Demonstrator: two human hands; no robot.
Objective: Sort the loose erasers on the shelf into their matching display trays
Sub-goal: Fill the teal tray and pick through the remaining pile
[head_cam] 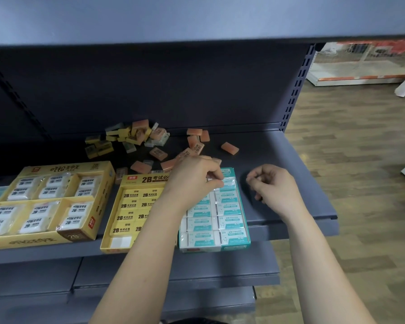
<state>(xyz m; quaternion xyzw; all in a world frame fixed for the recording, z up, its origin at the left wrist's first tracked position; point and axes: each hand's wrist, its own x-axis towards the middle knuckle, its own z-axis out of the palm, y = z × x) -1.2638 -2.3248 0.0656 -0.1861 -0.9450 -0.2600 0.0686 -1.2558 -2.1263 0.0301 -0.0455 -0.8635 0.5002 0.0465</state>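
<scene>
Nearest the lens: two bare forearms reached from the bottom of the view onto the shelf [290, 155]. Left grip [194, 178] lay over the back end of the teal tray, thumb and fingertips pinched on a teal-and-white eraser [228, 183] in that tray's rearmost row. Right grip [275, 190] hovered above bare shelf toward the right edge, just beside the teal tray, fingers curled inward. Could not tell whether it held anything.

Shelf: dark grey, with a dark back panel. Three display trays stood side by side along its front edge.
- Large yellow tray [45, 240], toward the front left corner: six compartments of white wrapped erasers.
- Small yellow tray [117, 249], mid front edge: rows of yellow 2B erasers, partly hidden by the left forearm.
- Teal tray [234, 247], just beside the small yellow tray on its right: teal-and-white erasers in two columns.

Loose erasers: a mixed heap [131, 136] of yellow, orange and pale pieces lay against the back edge, left of centre. Orange ones were scattered from it toward the trays. One orange eraser [229, 148] lay apart, right of the rest.
</scene>
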